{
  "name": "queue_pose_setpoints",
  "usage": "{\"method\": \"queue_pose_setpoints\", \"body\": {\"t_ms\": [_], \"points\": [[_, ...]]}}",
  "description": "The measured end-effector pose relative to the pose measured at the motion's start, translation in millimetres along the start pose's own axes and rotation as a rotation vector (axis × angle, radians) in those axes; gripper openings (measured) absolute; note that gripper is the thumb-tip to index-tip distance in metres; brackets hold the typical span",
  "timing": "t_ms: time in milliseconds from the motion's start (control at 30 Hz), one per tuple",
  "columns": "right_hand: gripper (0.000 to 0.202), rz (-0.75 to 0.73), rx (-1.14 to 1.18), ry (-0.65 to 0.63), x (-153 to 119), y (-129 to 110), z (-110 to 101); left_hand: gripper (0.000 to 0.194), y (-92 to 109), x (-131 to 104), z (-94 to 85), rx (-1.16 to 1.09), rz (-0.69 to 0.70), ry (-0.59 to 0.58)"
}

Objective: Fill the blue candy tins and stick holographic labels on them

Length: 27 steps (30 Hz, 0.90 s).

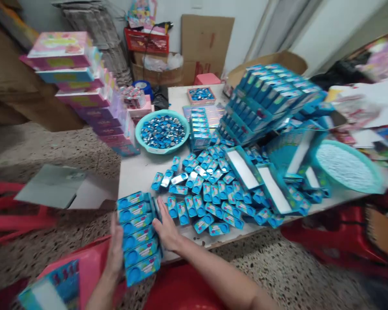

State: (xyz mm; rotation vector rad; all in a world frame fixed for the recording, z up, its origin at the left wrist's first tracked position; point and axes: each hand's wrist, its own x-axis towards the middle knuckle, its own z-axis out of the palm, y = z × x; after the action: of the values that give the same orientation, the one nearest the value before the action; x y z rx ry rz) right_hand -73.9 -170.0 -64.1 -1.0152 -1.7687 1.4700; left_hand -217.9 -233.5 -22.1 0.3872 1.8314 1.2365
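A row of several small blue boxes (140, 237) is held between my two hands at the table's near left corner. My left hand (115, 249) presses on the row's left side, somewhat blurred. Against the right side lies my right hand (167, 226), its fingers pointing up along the boxes. Many loose blue boxes (215, 191) are spread over the white table (129, 174) to the right. Behind them a packed row of blue boxes (199, 129) stands beside a teal bowl of shiny blue and silver pieces (162, 131).
Pink and purple boxes (84, 94) are stacked high at left. Blue display boxes (261, 103) rise at the back right, near a teal basin of white pieces (345, 168). Open blue trays (244, 168) lie among the loose boxes. Red stools (352, 241) stand around the table.
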Motion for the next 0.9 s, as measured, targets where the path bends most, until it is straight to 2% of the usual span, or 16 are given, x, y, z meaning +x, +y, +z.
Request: {"method": "queue_pose_setpoints", "body": {"t_ms": [67,133,167,233,300,367,433,500,533,600,700,800,900], "points": [[0.064,-0.037,-0.112,0.175,-12,-3,-35,0.089,18,-1,-0.9,0.326,0.297,0.164],[0.054,-0.065,-0.277,0.381,-29,-2,-87,0.089,42,-6,7.7,0.590,0.575,0.283],[0.049,-0.063,-0.376,0.494,-40,0,-118,0.083,52,-12,16.8,0.659,0.690,0.286],[0.045,-0.028,-0.604,0.743,-64,7,-185,0.062,67,-26,44.9,0.692,0.850,0.141],[0.051,0.093,-0.819,0.918,-87,18,-248,0.046,69,-42,83.3,0.714,0.896,-0.128],[0.058,0.299,-0.991,0.959,-103,30,-298,0.042,55,-54,125.0,0.825,0.872,-0.400],[0.064,0.551,-1.065,0.900,-112,40,-331,0.050,31,-61,161.4,0.988,0.857,-0.637],[0.069,0.745,-1.068,0.775,-115,45,-350,0.069,3,-65,186.0,1.140,0.868,-0.730],[0.071,0.795,-1.055,0.719,-116,46,-356,0.080,-10,-67,193.1,1.202,0.867,-0.710],[0.074,0.810,-1.015,0.673,-118,47,-362,0.095,-35,-73,198.4,1.291,0.836,-0.572],[0.080,0.730,-0.930,0.749,-131,48,-366,0.095,-62,-83,193.9,1.331,0.791,-0.351],[0.088,0.640,-0.857,0.840,-156,48,-364,0.091,-80,-96,188.8,1.295,0.799,-0.187],[0.091,0.436,-0.846,0.852,-176,39,-355,0.081,-90,-109,186.9,1.258,0.834,-0.079]]}}
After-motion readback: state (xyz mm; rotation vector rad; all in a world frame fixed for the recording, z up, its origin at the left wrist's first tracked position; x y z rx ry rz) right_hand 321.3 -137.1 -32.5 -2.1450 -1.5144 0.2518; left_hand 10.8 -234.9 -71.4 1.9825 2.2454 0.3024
